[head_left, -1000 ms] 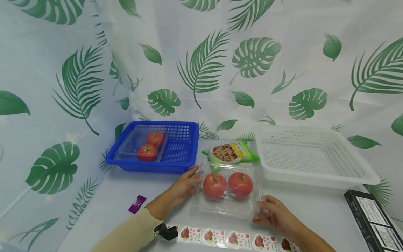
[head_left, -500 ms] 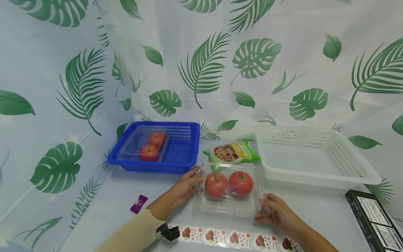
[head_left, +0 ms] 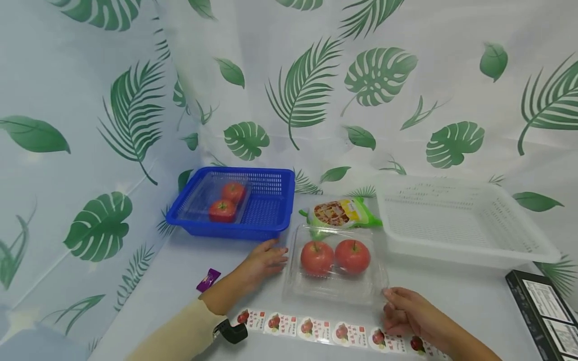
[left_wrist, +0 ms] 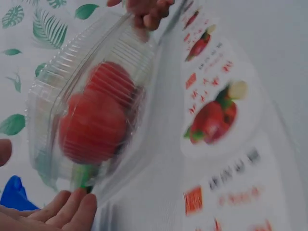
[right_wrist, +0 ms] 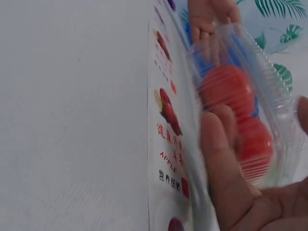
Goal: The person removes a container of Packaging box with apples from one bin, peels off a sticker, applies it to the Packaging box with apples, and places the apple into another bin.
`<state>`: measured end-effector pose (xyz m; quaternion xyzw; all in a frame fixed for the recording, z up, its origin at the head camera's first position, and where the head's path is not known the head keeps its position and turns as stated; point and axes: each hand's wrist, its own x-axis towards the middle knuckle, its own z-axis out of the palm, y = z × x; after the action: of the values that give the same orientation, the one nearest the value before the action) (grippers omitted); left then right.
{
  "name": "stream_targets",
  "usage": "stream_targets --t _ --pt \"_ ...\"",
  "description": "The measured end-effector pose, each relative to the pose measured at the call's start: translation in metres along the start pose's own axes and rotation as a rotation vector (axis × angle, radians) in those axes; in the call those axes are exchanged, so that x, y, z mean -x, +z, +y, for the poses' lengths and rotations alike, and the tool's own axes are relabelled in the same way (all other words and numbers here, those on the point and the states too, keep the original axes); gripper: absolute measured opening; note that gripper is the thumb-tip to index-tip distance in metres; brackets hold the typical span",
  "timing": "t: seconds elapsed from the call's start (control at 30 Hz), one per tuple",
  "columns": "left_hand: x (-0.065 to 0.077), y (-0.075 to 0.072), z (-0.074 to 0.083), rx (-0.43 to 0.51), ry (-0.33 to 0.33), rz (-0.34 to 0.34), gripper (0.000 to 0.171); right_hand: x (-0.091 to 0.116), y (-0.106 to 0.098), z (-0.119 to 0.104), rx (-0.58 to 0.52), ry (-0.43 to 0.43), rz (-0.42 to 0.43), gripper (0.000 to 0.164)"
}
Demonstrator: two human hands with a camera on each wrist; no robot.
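A closed clear plastic clamshell box with two red apples inside sits at the middle of the table. My left hand is at its left side, fingers stretched toward the wall of the box. In the left wrist view those fingertips come right to the box's lower end. My right hand is by the near right corner, its fingers loosely bent and the thumb apart from them. A strip of apple stickers lies in front of the box, partly covered by the right hand.
A blue basket at back left holds another clamshell box with two apples. A green snack bag lies behind the middle box. At the right stand a white basket and a black box. A purple wrapped candy lies left.
The right hand has let go of the box's corner and drawn back toward the sticker strip. The left hand has eased slightly off the left side. The head view has shifted a little.
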<state>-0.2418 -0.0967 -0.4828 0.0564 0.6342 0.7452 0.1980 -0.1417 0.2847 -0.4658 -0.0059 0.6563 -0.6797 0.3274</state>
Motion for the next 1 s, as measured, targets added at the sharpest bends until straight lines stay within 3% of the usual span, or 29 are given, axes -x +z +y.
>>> stream_targets --t 0.13,0.33,0.47,0.57,0.7,0.93,1.0 --pt "0.013 -0.01 0.007 -0.222 -0.011 -0.039 0.063 0.006 0.005 -0.001 0.148 0.05 -0.035 0.04" --pt "0.039 -0.028 0.014 -0.685 0.06 -0.208 0.05 0.005 0.029 -0.004 0.364 0.038 0.025 0.04" --pt "0.05 -0.034 0.016 -0.822 0.105 -0.255 0.049 0.004 0.03 -0.004 0.298 0.031 0.052 0.049" --pt "0.054 -0.036 0.016 -0.836 0.11 -0.249 0.046 0.005 0.022 -0.003 0.187 0.019 0.064 0.048" --pt "0.061 -0.039 0.017 -0.873 0.087 -0.252 0.043 0.006 0.01 -0.002 0.055 0.011 0.011 0.038" --pt "0.087 -0.044 0.012 -1.283 0.024 -0.298 0.057 0.004 0.002 0.004 -0.051 0.014 -0.105 0.031" --pt "0.091 -0.044 0.012 -1.337 0.014 -0.302 0.055 0.003 0.002 0.006 -0.055 0.016 -0.146 0.032"
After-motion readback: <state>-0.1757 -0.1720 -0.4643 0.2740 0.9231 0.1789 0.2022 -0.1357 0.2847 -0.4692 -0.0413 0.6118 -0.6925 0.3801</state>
